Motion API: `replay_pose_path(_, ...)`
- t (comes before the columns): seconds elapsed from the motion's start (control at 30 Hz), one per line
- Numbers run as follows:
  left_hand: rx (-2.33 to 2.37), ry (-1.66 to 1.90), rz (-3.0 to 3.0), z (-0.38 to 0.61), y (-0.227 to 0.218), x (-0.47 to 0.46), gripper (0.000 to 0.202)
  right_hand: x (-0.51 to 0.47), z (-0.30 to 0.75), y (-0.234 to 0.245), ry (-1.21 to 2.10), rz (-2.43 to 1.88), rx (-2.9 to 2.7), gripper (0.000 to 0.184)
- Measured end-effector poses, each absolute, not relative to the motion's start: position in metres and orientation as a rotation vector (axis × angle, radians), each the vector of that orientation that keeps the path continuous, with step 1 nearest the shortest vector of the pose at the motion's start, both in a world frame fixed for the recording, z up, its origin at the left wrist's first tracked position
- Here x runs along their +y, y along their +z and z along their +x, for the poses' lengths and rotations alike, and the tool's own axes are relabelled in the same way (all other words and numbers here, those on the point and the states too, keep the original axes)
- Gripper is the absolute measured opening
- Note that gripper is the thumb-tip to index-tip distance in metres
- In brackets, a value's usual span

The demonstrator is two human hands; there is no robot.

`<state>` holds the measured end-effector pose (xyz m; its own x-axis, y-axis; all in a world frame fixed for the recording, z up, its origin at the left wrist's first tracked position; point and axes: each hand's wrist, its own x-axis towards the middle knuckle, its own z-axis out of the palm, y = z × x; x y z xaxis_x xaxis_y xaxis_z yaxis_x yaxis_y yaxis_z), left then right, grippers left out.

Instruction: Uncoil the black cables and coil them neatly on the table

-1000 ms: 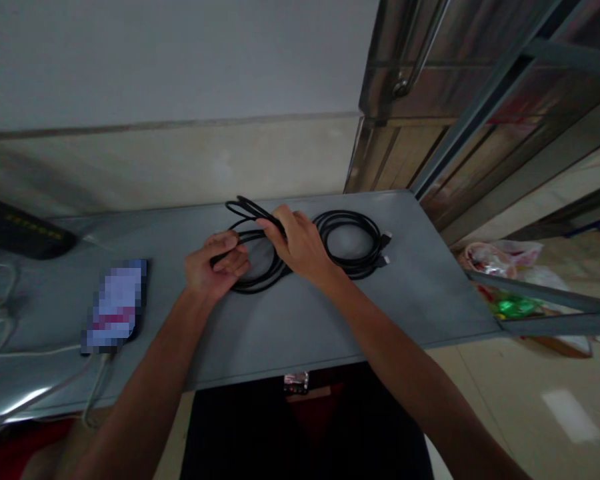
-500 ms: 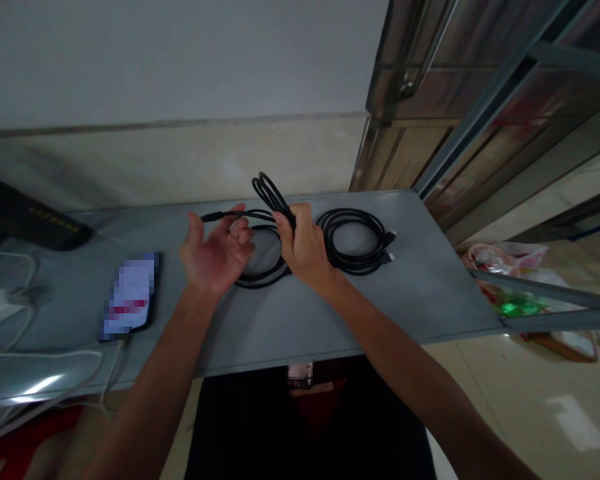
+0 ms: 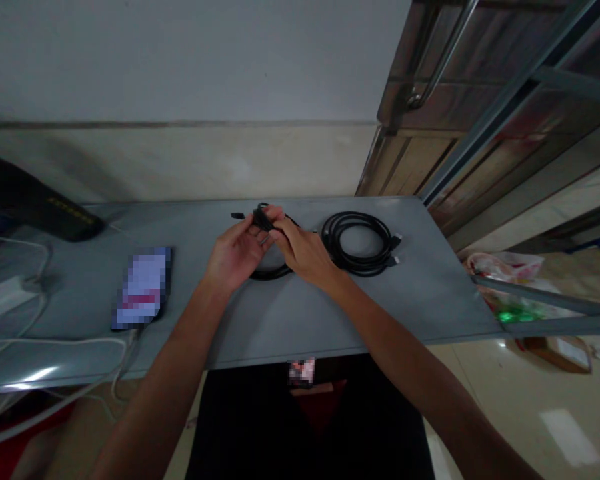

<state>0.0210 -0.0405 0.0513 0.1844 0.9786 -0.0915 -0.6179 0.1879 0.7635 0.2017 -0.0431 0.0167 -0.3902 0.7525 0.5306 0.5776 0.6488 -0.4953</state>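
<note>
A looped black cable [image 3: 263, 219] is held between my two hands above the grey table [image 3: 290, 320]. My left hand [image 3: 236, 257], palm turned up, has its fingers and thumb closed around the far end of the loops. Gripping the same bundle from the right is my right hand [image 3: 307, 255], its thumb laid along the top. One dark plug [image 3: 237, 215] sticks out beyond the left fingertips. Below the hands lies a second black coil [image 3: 273, 274], mostly covered. Just right of my right hand rests another coiled black cable [image 3: 330, 252] with two plugs at its right side.
A phone [image 3: 145, 287] with a white cord lies at the left. Behind it is a black hair-dryer-like object [image 3: 65, 210], and a white adapter [image 3: 7, 297] sits near the left edge. A wall [image 3: 220, 160] borders the back; a metal frame [image 3: 545, 325] stands at the right.
My left hand has moved right and closed on the cable loops, where before its fingers were spread by the plug end. The bundle is lower and nearer the left palm. The view has shifted slightly.
</note>
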Motion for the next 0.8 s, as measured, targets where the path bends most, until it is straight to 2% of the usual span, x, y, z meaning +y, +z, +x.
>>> replay_pose_path(0.23, 0.615, 1.296, 0.510, 0.019, 0.055, -0.041, 0.033, -0.046, 0.200, 0.017, 0.308, -0.984, -2.077, 0.034)
replay_pose_path(0.53, 0.438, 1.396, 0.486, 0.013, 0.060, -0.044, 0.021, -0.041, 0.208, 0.023, 0.376, -0.854, -2.065, 0.040)
replay_pose_path(0.67, 0.451, 1.421, 0.516, 0.012, 0.061, -0.046, 0.022, -0.040, 0.205, 0.022, 0.272, -0.808, -2.143, 0.026)
replay_pose_path(0.8, 0.523, 1.417, 0.568, 0.014, 0.063, -0.047, 0.017, -0.040, 0.204, 0.022, 0.241, -0.776, -2.155, 0.026)
